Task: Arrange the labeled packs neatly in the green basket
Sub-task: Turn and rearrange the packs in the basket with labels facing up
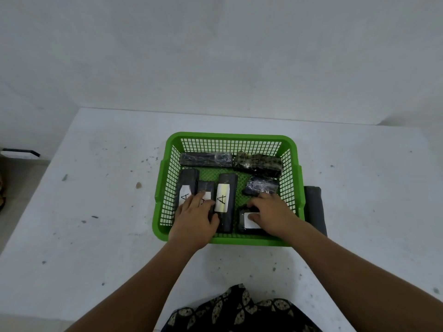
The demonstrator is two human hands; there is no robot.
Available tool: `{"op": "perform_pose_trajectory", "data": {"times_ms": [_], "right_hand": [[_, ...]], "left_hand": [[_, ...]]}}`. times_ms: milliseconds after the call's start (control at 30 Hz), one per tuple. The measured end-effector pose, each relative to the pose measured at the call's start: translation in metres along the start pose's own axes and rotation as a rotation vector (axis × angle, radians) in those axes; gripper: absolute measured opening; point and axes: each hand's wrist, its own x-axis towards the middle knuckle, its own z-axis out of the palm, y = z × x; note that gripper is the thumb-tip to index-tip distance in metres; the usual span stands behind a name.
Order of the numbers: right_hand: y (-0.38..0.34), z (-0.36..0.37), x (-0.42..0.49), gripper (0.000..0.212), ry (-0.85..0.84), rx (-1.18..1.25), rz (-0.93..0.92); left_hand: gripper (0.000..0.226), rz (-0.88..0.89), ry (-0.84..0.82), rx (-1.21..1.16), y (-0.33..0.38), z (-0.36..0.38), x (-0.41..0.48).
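The green basket (pixel 230 137) stands mid-table with several dark wrapped packs inside. Three long packs lie side by side at its left: one by the wall (pixel 188 182), a middle one (pixel 206 186), and one with a white "A" label (pixel 225 200). My left hand (pixel 195 218) rests palm-down over the left two, thumb against the third. My right hand (pixel 269 213) presses on a small white-labeled pack (pixel 247 224) at the front right. Two packs lie along the back wall (pixel 206 159) (pixel 257 162), and another pack (pixel 261 185) sits just beyond my right fingers.
One dark pack (pixel 314 207) lies on the white table (pixel 96 200) outside the basket's right wall. A small brown speck (pixel 138 185) sits left of the basket. Patterned cloth (pixel 239 310) hangs at the near table edge. A white wall rises behind the table.
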Motion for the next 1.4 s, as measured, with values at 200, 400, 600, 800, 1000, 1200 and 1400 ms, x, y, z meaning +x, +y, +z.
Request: {"op": "perform_pose_trajectory", "data": {"times_ms": [200, 400, 600, 800, 1000, 1200, 1400], "right_hand": [[-0.003, 0.008, -0.001, 0.040, 0.042, 0.047, 0.034], [-0.002, -0.011, 0.007, 0.030, 0.040, 0.103, 0.008], [0.000, -0.046, 0.036, 0.025, 0.353, 0.152, 0.060], [0.002, -0.055, 0.066, 0.042, 0.270, 0.006, 0.076], [0.004, -0.041, 0.075, 0.052, 0.243, -0.039, 0.128], [0.008, -0.034, 0.077, 0.046, 0.322, -0.018, 0.128], [0.014, -0.032, 0.076, 0.048, 0.325, 0.026, 0.114]], "left_hand": [[0.044, 0.000, -0.090, 0.020, 0.001, 0.001, 0.004], [0.046, 0.025, -0.056, 0.014, -0.001, -0.005, 0.013], [0.043, 0.008, 0.000, 0.002, -0.015, -0.024, 0.042], [0.042, 0.093, 0.026, 0.010, -0.017, -0.039, 0.085], [0.055, 0.195, 0.018, 0.208, -0.015, -0.040, 0.125], [0.041, 0.212, 0.124, 0.241, -0.016, -0.037, 0.139], [0.030, 0.261, 0.177, 0.200, -0.024, -0.039, 0.137]]}}
